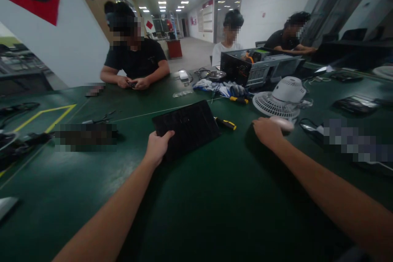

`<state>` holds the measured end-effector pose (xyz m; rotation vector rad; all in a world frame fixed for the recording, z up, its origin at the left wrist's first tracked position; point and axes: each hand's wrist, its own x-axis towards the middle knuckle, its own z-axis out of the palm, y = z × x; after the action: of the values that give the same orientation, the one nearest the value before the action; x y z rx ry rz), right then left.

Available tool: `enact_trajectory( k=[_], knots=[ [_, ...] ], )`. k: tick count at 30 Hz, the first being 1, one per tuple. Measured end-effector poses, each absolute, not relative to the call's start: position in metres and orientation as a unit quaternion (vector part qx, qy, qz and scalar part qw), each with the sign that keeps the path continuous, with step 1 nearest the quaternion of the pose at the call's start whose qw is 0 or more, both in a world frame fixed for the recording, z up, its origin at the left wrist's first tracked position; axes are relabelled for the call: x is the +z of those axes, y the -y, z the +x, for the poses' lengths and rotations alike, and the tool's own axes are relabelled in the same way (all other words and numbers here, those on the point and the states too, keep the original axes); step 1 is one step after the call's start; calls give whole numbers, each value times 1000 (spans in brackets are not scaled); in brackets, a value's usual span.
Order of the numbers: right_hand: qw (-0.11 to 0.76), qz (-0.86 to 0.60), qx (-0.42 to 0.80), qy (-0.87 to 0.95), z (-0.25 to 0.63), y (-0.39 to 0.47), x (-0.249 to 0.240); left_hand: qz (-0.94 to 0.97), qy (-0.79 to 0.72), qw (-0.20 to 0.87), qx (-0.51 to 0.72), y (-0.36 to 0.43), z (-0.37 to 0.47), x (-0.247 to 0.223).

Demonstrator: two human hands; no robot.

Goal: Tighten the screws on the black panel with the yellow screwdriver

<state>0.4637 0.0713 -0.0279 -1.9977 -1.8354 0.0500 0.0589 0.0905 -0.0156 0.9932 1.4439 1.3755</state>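
Over the green worktop [215, 208], a black panel [193, 129] is pinched in the left hand [157, 147].
It extends rightward from those fingers [168, 135], long axis slanting away; the right hand [267, 132], farther off, meets a pale rounded object [285, 124], its grip unclear.

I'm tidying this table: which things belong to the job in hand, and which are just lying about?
Seemingly in use:
black panel, in left hand
pale rounded object, at right hand

Seemingly lying about:
white fan
open computer case
nearer yellow-black handle
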Motion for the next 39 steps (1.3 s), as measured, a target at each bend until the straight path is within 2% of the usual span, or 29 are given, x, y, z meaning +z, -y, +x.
enact_trajectory(
  k=[4, 9, 14, 17, 19, 24, 31, 39],
  knots=[
    [269, -690, 65, 669, 458, -79, -26, 407, -574, 444, 555, -90, 58, -20],
    [367, -639, 158, 657, 435, -103, 13, 420, -561, 448, 555, -88, 59, -20],
    [397, -527, 291, 693, 364, -123, 56, 416, -559, 453, 556, -88, 59, -21],
    [410, -405, 421, 700, 313, -132, 69, 427, -558, 452, 549, -88, 58, -23],
    [421, -372, 447, 696, 290, -138, 70, 431, -556, 453, 548, -88, 57, -23],
    [462, -378, 441, 670, 274, -144, 48, 432, -556, 453, 547, -88, 57, -25],
    [477, -458, 341, 669, 283, -140, 22, 416, -565, 457, 547, -88, 57, -24],
    [469, -395, 298, 732, 276, -140, 24, 422, -573, 447, 542, -87, 56, -24]
  ],
)
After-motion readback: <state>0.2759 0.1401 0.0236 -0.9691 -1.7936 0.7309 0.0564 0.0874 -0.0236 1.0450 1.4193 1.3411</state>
